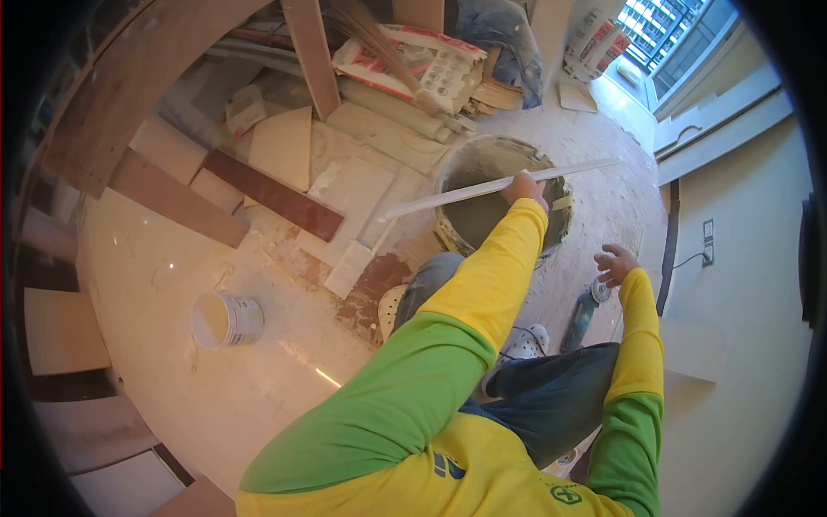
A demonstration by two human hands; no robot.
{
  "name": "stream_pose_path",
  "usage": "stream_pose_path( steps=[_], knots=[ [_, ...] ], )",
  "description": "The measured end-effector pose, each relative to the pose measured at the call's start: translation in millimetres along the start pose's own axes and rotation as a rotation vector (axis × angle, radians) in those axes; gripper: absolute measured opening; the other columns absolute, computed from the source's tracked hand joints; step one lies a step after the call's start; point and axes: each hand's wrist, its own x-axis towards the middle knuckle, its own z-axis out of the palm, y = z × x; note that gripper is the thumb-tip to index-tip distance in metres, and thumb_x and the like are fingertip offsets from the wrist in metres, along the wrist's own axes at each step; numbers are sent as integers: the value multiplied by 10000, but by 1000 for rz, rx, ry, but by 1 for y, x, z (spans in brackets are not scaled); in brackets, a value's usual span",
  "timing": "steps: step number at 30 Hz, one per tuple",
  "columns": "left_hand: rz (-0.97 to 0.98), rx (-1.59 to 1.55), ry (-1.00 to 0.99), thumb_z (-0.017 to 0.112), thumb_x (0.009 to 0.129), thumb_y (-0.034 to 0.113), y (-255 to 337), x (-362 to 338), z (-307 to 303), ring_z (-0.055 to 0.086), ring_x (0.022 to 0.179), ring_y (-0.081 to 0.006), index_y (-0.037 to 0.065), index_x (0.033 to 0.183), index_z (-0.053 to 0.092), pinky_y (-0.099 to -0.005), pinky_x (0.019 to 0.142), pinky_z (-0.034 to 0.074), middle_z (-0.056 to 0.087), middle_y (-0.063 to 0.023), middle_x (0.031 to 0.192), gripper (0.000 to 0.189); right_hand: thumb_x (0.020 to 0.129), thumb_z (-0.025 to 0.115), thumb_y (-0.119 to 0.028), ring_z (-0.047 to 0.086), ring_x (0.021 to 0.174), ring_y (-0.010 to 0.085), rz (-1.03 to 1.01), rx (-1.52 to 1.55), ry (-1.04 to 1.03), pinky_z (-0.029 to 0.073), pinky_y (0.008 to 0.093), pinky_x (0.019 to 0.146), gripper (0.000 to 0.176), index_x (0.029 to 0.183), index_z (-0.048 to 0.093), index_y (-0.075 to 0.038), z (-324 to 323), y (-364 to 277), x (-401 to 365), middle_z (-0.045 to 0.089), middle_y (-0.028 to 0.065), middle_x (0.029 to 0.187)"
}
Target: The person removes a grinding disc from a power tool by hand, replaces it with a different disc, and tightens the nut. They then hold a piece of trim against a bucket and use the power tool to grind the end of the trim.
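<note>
My left hand is closed around the middle of a long, thin white strip. The strip lies crosswise over the mouth of a large round bucket, whose rim is crusted with grey mortar. At the right, my right hand has its fingers apart and nothing in them. Just below those fingers an angle grinder stands on the floor by my right shoe, its disc end upward.
A small white pail stands on the left floor. Cut boards and tiles, among them a dark red plank, lie left of the bucket. Behind it is a torn bag. A wall socket with a cord is at right.
</note>
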Motion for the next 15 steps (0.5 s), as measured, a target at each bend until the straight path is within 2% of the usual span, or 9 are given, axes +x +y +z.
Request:
stream_pose_path(
  steps=[2, 6, 8, 9, 11, 12, 13, 15],
  knots=[
    [-83, -730, 181, 750, 900, 207, -25, 19, 42, 691, 973, -341, -37, 1116, 635, -372, 846, 573, 702, -199, 1069, 346, 919, 691, -302, 717, 806, 284, -6, 2, -11, 597, 401, 667, 653, 1476, 436, -77, 1, -3, 6, 671, 200, 1172],
    [-116, -819, 189, 729, 918, 208, -29, 8, 39, 700, 995, -303, -58, 1146, 616, -358, 867, 564, 708, -188, 1069, 369, 917, 699, -323, 717, 863, 303, -34, -29, -14, 601, 407, 711, 667, 1482, 432, -89, 5, -15, 5, 664, 206, 1205],
    [-667, -1841, 97, 692, 942, 194, -7, -9, 7, 699, 1021, -291, -66, 1175, 603, -349, 883, 571, 705, -171, 1076, 361, 916, 700, -322, 716, 882, 307, -50, -39, -9, 600, 405, 720, 673, 1485, 428, -88, 6, -22, 4, 665, 208, 1211],
    [-663, -1834, 90, 692, 942, 194, -21, -2, 23, 699, 1021, -291, -66, 1175, 603, -349, 883, 571, 705, -171, 1076, 361, 916, 699, -322, 715, 901, 308, -58, -46, -13, 600, 403, 726, 676, 1488, 425, -89, 6, -25, 2, 664, 210, 1216],
    [-137, -1289, 1, 614, 976, 160, -64, 20, 73, 668, 1092, -309, -75, 1230, 567, -368, 919, 584, 677, -173, 1127, 348, 916, 698, -321, 713, 919, 310, -65, -43, -10, 600, 400, 733, 679, 1491, 422, -89, 5, -30, 0, 664, 212, 1221],
    [-371, -1504, -90, 532, 1011, 149, -48, 2, 44, 635, 1154, -337, -66, 1274, 537, -422, 954, 583, 612, -211, 1256, 340, 917, 696, -327, 714, 919, 306, -86, -56, -9, 600, 401, 733, 681, 1492, 421, -89, 5, -30, 1, 662, 212, 1226],
    [-367, -1498, -105, 532, 1011, 149, -40, -11, 26, 635, 1154, -337, -66, 1274, 537, -422, 954, 583, 612, -211, 1256, 340, 917, 694, -332, 715, 919, 302, -106, -68, -7, 600, 402, 734, 684, 1494, 420, -88, 4, -29, 2, 660, 213, 1232],
    [-620, -1667, -59, 526, 990, 133, -30, -27, 3, 647, 1102, -376, -83, 1321, 475, -444, 911, 601, 582, -250, 1246, 399, 905, 705, -345, 715, 888, 298, -102, -70, -7, 590, 402, 704, 705, 1497, 419, -91, 5, -27, 13, 671, 206, 1213]
  ],
)
